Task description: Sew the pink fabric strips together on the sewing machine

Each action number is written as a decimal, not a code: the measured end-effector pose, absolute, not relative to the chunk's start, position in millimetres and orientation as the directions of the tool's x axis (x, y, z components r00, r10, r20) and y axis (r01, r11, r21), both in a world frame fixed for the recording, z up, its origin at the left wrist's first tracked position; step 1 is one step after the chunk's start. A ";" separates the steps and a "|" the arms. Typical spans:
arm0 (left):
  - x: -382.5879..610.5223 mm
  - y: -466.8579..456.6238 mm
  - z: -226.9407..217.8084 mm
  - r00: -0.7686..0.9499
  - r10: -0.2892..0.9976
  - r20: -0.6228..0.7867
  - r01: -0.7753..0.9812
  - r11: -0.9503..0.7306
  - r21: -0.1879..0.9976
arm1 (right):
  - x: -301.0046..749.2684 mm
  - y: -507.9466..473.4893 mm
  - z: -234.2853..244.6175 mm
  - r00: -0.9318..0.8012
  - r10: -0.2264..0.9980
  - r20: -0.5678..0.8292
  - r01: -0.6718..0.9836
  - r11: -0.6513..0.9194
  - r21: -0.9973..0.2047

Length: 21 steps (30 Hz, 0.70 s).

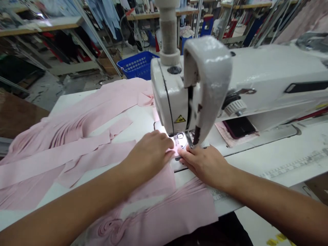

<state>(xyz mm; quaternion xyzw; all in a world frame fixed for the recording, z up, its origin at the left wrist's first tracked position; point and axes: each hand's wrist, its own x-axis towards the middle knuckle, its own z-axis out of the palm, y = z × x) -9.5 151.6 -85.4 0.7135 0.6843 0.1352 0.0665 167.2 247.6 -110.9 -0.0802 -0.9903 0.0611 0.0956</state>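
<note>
A white sewing machine (170,99) stands on the table, its lamp lighting the needle area. My left hand (152,148) is just left of the presser foot, its fingers curled down and closed on a pink fabric piece (164,176). My right hand (208,165) lies to the right, thumb and fingertips pinched at the same fabric's edge in front of the needle. The fabric under the fingertips is partly hidden by both hands. Toward my lap, a bunched stack of pink fabric strips (174,218) hangs over the table's front edge.
More pink fabric strips (84,116) spread across the left of the white table (258,164). A dark phone (239,127) lies on pink cloth under the machine arm. Beyond the table are a blue basket (138,65) and other workbenches (46,25).
</note>
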 end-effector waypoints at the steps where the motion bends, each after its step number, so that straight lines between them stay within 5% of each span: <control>1: -5.9 146.3 -84.7 0.114 0.986 0.120 0.963 -0.139 0.231 | 167.6 248.2 -110.5 -0.970 0.166 0.177 0.141 0.979 -0.146; 7: -4.1 132.3 -92.8 0.379 0.915 0.138 0.914 -0.393 0.096 | 174.7 255.7 -104.8 -0.985 0.096 0.145 0.066 0.978 -0.196; 13: -6.2 133.3 -92.7 0.390 0.913 0.121 0.912 -0.401 0.084 | 181.2 261.9 -102.0 -0.983 -0.003 0.185 -0.040 0.980 -0.194; 21: -10.1 135.4 -96.2 0.392 0.910 0.133 0.905 -0.407 0.119 | 179.7 262.2 -104.0 -0.977 0.019 0.211 -0.032 0.971 -0.237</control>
